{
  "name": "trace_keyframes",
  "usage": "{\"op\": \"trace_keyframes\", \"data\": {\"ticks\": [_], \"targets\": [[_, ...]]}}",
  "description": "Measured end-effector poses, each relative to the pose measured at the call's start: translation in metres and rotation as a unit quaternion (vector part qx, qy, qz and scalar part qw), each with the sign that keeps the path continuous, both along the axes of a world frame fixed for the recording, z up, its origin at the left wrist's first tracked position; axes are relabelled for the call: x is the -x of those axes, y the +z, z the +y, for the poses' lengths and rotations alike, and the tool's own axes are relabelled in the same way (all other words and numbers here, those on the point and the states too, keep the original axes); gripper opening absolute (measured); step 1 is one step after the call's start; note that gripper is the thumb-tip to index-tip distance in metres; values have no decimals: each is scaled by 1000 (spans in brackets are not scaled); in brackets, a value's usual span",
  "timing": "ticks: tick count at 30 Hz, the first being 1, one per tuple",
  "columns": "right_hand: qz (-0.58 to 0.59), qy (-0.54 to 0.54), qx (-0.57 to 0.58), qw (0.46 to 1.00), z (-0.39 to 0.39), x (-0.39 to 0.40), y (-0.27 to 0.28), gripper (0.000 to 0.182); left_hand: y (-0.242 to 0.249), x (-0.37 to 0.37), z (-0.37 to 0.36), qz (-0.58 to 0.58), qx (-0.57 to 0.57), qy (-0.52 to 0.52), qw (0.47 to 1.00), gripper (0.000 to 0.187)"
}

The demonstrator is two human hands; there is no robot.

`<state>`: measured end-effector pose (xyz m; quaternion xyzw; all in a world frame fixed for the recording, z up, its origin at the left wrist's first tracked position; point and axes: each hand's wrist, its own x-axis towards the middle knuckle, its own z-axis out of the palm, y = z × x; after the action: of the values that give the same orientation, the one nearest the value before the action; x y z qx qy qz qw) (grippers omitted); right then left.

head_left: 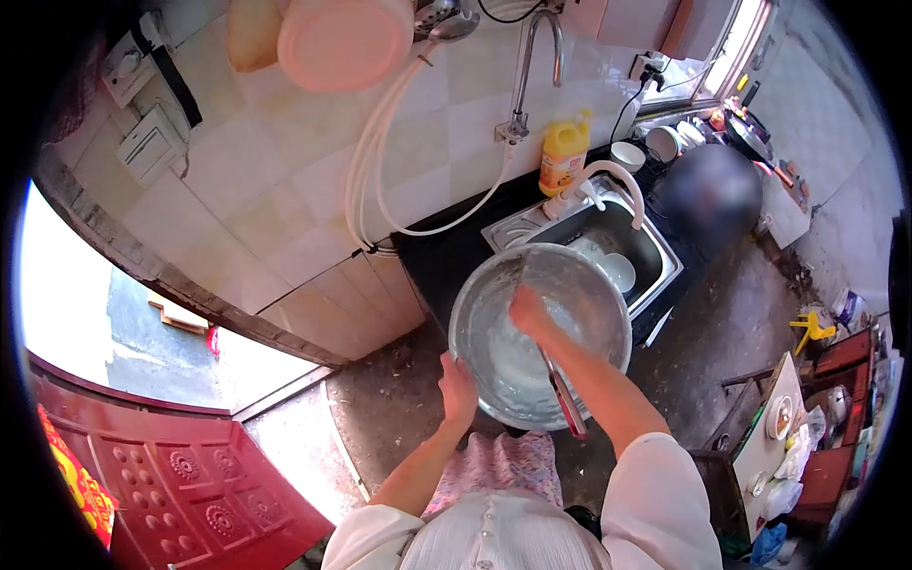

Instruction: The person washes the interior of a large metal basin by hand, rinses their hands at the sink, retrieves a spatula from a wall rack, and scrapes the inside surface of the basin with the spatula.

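A large round metal basin (484,375) is in front of my body, overlapping the near edge of the sink in this view. My left hand (458,388) grips its left rim. Inside the basin, my right hand (530,312) is closed near the inner wall; what its fingers hold is hidden. A long, narrow tool with a red and metal part (565,399) slants across the near rim beneath my right forearm, its upper end hidden. The bottom of the basin looks wet and whitish.
Beyond the basin, a steel sink (670,271) holds a white bowl (619,272) under a curved faucet (622,171). A yellow pump bottle (564,157) stands behind it. A cluttered table (760,456) is at right, a red door (180,465) at left.
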<state>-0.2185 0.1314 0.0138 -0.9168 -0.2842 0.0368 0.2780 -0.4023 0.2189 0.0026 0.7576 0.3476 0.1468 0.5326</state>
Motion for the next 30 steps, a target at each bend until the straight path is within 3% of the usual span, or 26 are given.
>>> {"op": "trace_keyframes", "data": {"ticks": [5, 8, 11, 14, 15, 17, 19, 21, 22, 24, 25, 27, 28, 30], "targets": [[-35, 29, 15, 999, 11, 4, -24, 24, -9, 7, -2, 2, -27, -8, 1000, 22], [48, 26, 43, 998, -8, -14, 34, 24, -3, 4, -1, 13, -21, -4, 1000, 21], [-29, -12, 2, 1000, 6, 5, -24, 21, 4, 1, -5, 17, -5, -9, 1000, 20], [-119, 176, 183, 960, -1, -8, -11, 20, -2, 8, -6, 31, -17, -8, 999, 19], [-54, 93, 106, 989, -7, -12, 4, 20, -3, 7, -5, 33, -25, -5, 999, 19], [74, -75, -52, 993, -20, -18, 36, 20, 5, 4, -6, 57, -10, 16, 998, 19], [-36, -2, -56, 998, -8, -9, -1, 21, 4, -1, -10, 46, -4, 11, 999, 19], [-85, 72, 22, 993, -5, -6, -13, 22, -10, 5, -8, 10, -16, -18, 1000, 18], [-84, 109, 98, 986, -2, -12, 0, 21, -10, 7, -8, 10, -16, -14, 1000, 19], [-44, 76, 111, 990, -11, -8, 28, 20, -6, 10, -7, 6, -17, -10, 1000, 19], [-9, 10, 48, 999, -24, -6, 52, 20, -1, 8, -6, 13, -20, 2, 1000, 19], [-52, -13, -21, 998, -34, -10, 42, 19, 5, 6, -8, 30, -18, 29, 999, 19], [-128, 31, -26, 991, -38, -14, 2, 18, 3, 4, -9, 20, -19, 24, 999, 19], [-4, 43, -66, 997, -36, 0, -6, 18, -6, 6, -3, 11, -24, 17, 999, 20]]}}
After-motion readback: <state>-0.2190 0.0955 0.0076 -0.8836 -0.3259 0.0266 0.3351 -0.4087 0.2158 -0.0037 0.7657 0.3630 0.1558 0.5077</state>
